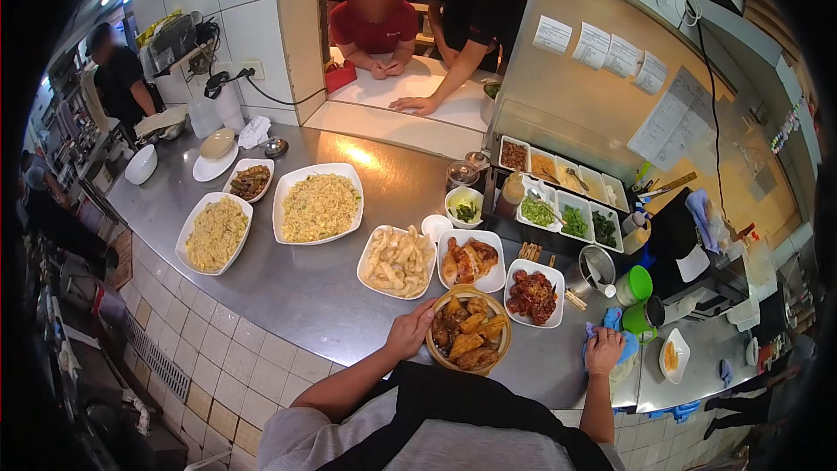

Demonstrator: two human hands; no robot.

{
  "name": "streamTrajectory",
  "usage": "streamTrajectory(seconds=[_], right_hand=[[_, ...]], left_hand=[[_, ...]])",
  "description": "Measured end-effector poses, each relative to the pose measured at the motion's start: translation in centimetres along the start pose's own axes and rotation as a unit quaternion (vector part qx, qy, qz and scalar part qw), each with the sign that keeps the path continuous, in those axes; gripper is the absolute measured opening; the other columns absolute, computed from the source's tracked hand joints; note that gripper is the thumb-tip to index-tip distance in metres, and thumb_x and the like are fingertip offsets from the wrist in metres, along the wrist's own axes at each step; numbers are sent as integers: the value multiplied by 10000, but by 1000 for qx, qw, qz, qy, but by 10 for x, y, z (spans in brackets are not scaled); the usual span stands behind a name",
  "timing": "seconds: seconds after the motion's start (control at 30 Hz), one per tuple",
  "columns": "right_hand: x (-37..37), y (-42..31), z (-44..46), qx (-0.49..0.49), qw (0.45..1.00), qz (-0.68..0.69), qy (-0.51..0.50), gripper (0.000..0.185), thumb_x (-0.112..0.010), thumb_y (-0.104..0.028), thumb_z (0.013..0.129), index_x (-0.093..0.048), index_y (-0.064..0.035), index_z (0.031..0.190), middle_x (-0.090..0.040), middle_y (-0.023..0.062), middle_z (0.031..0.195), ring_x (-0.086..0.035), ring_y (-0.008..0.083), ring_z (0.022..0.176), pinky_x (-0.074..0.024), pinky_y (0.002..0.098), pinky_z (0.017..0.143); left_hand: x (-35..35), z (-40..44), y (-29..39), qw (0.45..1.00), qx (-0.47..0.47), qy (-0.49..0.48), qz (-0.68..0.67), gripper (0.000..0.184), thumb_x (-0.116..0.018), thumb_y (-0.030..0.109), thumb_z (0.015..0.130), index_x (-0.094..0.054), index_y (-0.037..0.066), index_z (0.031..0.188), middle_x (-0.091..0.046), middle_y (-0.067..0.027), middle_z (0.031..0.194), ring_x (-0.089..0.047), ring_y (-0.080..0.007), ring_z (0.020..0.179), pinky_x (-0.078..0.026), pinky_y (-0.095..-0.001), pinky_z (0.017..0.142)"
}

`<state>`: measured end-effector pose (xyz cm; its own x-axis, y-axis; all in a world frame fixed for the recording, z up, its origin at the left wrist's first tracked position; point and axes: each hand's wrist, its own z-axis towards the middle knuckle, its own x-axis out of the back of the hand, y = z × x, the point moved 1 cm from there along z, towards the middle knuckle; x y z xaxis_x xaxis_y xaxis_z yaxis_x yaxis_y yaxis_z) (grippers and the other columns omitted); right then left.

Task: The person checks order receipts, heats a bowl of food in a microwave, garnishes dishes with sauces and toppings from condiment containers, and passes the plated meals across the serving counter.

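Observation:
My left hand (410, 332) grips the left rim of a round tan clay pot (428, 351) at the counter's near edge. Dark-sauced chunks and golden fried pieces fill the pot. My right hand (603, 351) is closed over a blue and pale cloth (624, 351) on the counter to the right. Just beyond the pot sit a white dish of pale fried strips (397, 262), a dish of browned chicken pieces (468, 260) and a dish of glossy red-brown pieces (534, 295). A small white saucer (437, 228) stands behind them.
Two fried rice dishes (318, 202) (216, 234) and a small stir-fry dish (248, 180) stand left on the steel counter (301, 301). Topping trays (575, 221), a metal pot (593, 270) and green cups (639, 282) are right. People (384, 26) lean at the pass window.

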<state>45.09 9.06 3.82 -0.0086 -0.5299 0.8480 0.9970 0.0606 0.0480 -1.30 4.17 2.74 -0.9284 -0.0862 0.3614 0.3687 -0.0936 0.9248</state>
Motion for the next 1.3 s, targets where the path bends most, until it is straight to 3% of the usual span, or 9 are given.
streamTrajectory(seconds=[0.57,0.9,1.3], right_hand=[[-3,3,-1,-5,1000,-17,-12,129,-562,-142,699,-607,-72,797,-600,104,878,-523,293,911,-361,440,911],[-6,5,-3,-2,999,-27,-29,116,-565,-150,734,-617,-81,810,-608,96,924,-519,288,933,-357,434,916],[-9,5,-4,-8,999,-52,-16,117,-576,-142,739,-611,-74,827,-608,99,933,-524,288,943,-356,436,926]], left_hand=[[0,-1,3,1000,1,-4,-11,431,-363,368,993,-483,66,1276,-638,-224,884,-630,-390,852,-486,-427,747],[3,3,8,999,-1,-4,-32,434,-339,379,996,-478,68,1265,-632,-234,950,-615,-408,894,-478,-437,773],[0,4,5,999,-24,19,-15,415,-350,365,996,-493,62,1240,-633,-242,897,-617,-425,830,-483,-460,721]])
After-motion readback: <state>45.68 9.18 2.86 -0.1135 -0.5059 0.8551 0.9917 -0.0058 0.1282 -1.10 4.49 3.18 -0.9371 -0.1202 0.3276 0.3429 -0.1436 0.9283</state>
